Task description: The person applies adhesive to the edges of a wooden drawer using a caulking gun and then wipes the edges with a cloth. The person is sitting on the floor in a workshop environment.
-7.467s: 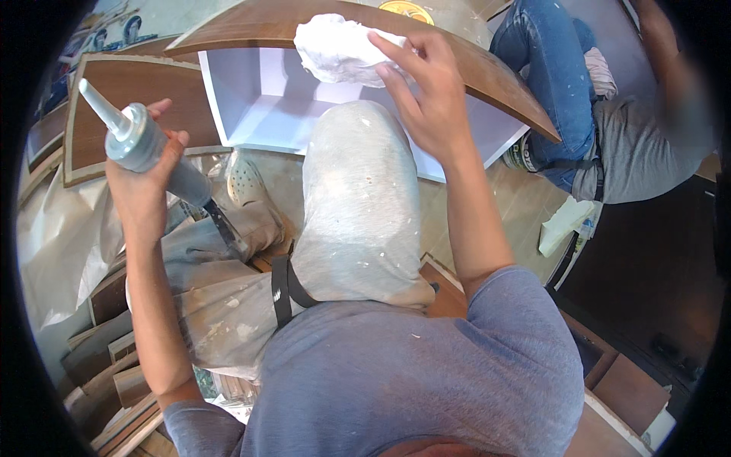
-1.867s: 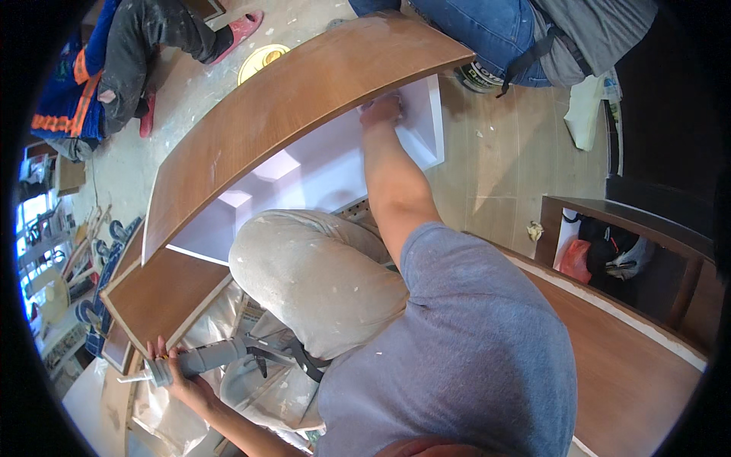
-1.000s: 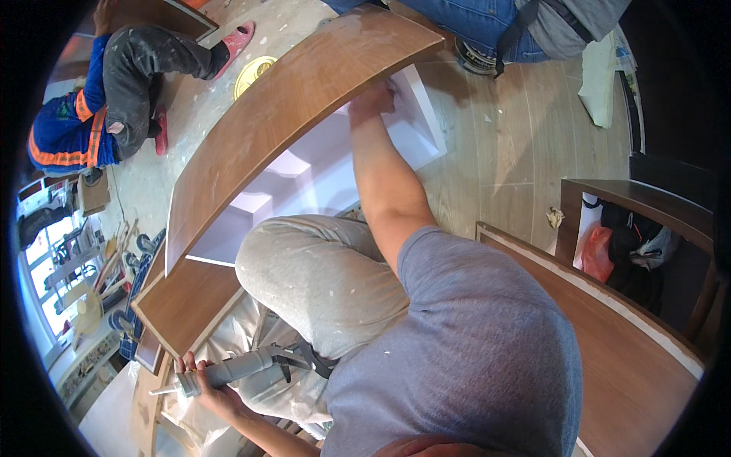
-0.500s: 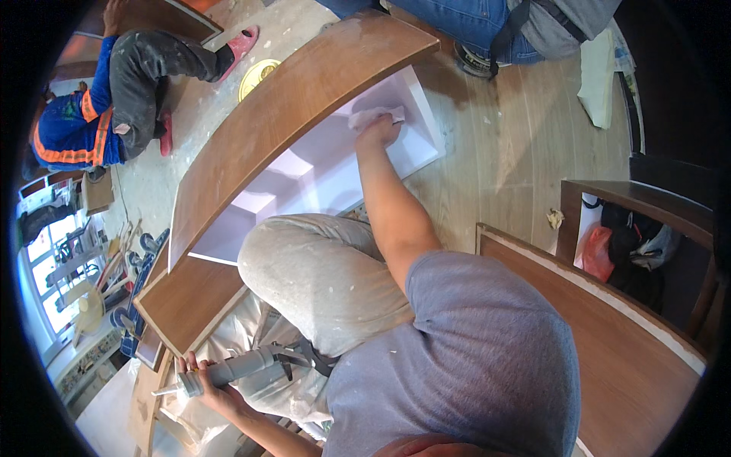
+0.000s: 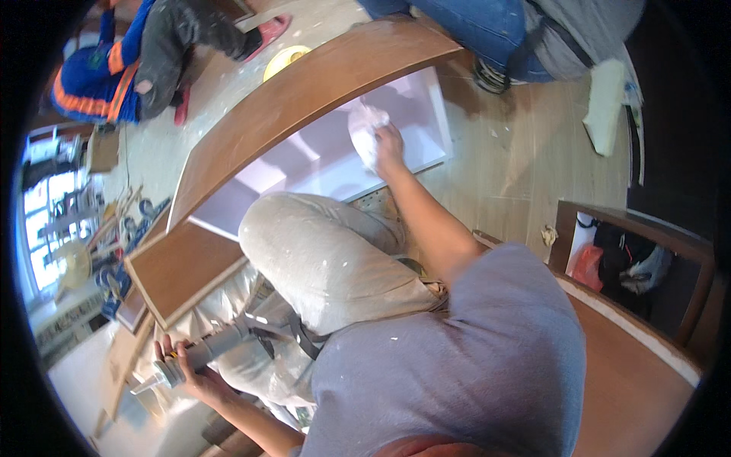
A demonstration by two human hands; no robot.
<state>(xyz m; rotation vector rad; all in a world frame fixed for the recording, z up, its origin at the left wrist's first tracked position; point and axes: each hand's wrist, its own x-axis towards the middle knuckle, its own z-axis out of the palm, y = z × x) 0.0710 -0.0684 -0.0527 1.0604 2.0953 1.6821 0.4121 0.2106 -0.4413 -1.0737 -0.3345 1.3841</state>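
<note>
My left hand (image 5: 190, 375) is closed around the front of a grey caulking gun (image 5: 221, 343), whose pale nozzle points to the lower left. Further back, the gun's handle lies by my lap. My right arm reaches forward over a wooden unit with a curved brown panel (image 5: 304, 101) and a white, compartmented inside (image 5: 263, 171). In my right hand (image 5: 391, 148) is a crumpled white cloth (image 5: 364, 126), bunched under the fingers. It hangs over the white compartment at the right end; whether it touches the surface I cannot tell.
A person in a blue and orange top (image 5: 91, 84) sits at the far left, near a yellow lid (image 5: 286, 61). Another person's jeans (image 5: 480, 34) show beyond the unit. Brown boards lie at my left (image 5: 183, 278) and right (image 5: 632, 365). An open cabinet (image 5: 567, 228) holds bags.
My right hand has drawn the cloth back from the far right inner corner, and more of the cloth shows. The left hand still grips the caulking gun. The whole view has shifted slightly.
</note>
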